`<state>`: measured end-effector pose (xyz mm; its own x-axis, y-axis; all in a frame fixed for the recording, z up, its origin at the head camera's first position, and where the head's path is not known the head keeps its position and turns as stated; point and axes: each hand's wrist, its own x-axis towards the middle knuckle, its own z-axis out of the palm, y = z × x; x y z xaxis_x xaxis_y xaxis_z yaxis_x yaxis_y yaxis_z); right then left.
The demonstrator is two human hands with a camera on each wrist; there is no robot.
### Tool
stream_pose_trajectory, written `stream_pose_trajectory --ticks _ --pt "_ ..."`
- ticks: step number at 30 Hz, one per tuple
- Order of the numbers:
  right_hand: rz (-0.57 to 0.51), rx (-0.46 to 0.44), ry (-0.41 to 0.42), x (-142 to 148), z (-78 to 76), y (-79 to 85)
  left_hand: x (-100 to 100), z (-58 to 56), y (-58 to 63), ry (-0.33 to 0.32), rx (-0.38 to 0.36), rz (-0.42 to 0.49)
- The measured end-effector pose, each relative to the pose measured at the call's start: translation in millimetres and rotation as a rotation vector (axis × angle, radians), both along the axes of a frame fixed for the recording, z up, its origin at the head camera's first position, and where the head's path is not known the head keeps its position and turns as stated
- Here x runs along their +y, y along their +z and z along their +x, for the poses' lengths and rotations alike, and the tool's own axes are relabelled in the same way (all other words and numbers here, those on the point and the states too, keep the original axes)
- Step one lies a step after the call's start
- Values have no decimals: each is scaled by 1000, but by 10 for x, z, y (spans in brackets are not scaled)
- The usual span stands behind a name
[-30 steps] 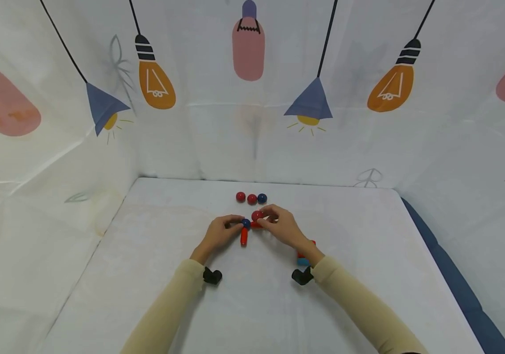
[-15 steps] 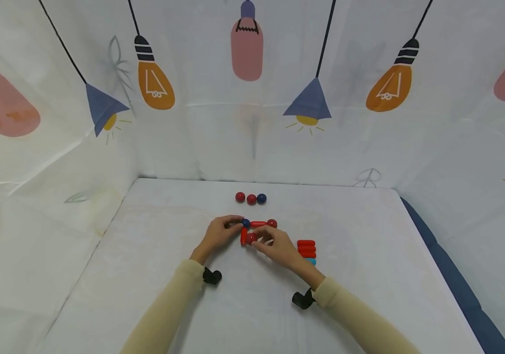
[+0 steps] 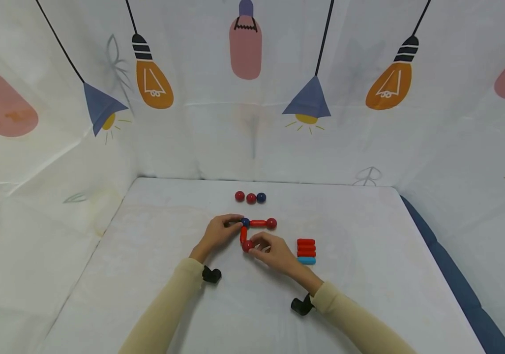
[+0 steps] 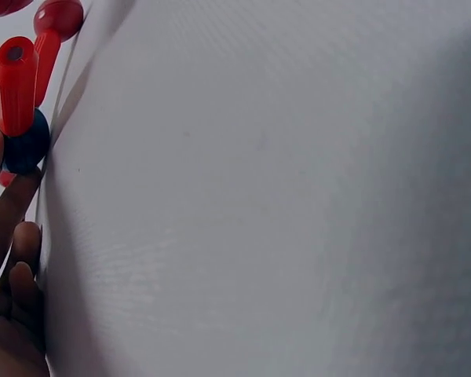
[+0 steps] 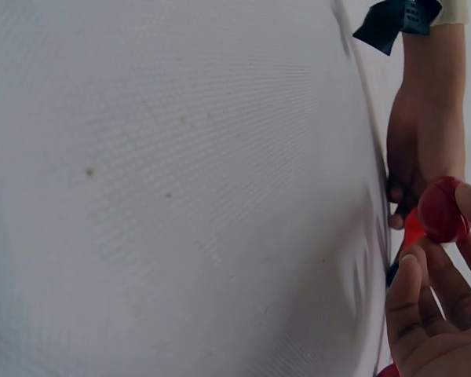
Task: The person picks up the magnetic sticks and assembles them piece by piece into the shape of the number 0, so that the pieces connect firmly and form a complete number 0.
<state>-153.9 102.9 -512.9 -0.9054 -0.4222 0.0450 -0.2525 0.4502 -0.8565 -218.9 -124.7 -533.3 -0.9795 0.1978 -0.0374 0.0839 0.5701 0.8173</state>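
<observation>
My left hand (image 3: 220,233) pinches a dark blue ball (image 3: 245,222) between thumb and fingers. Two red magnetic rods join at this ball: one rod (image 3: 258,223) runs right to a red ball (image 3: 272,223), the other rod (image 3: 244,234) points toward me. At that second rod's near end, my right hand (image 3: 276,253) pinches another red ball (image 3: 247,246). In the left wrist view a small metal spot shows on the rod's free-facing end (image 4: 14,53), with the blue ball (image 4: 27,145) behind. The right wrist view has the held red ball (image 5: 442,210) between thumb and fingertips.
Two red balls (image 3: 240,196) and a dark blue ball (image 3: 261,197) lie in a row farther back. Right of my right hand, three red rods (image 3: 306,248) and a light blue rod (image 3: 307,260) lie side by side on the white table (image 3: 168,305). A printed white sheet hangs behind.
My right hand has left one red ball at the right rod's end and moved toward me with another red ball, down to the lower rod's near end. My left hand stays on the blue ball.
</observation>
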Motion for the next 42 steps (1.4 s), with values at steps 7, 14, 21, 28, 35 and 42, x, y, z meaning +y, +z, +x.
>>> stream_pose_trajectory --ticks 7,14,21,28,35,42 --pt "8 6 18 -19 15 -39 -9 -4 7 10 -4 -9" --pt "22 -3 40 -56 18 -71 -8 -3 6 17 -6 -2" --pt "26 2 41 -97 10 -87 -8 -5 -2 12 -7 -6" --pt "21 -1 50 -128 -4 -101 -12 -1 -8 7 0 15" --pt "22 3 54 -150 -11 -121 -13 -10 -31 4 13 10" --pt "30 26 48 -157 -19 -124 -17 -20 -46 -7 26 -2"
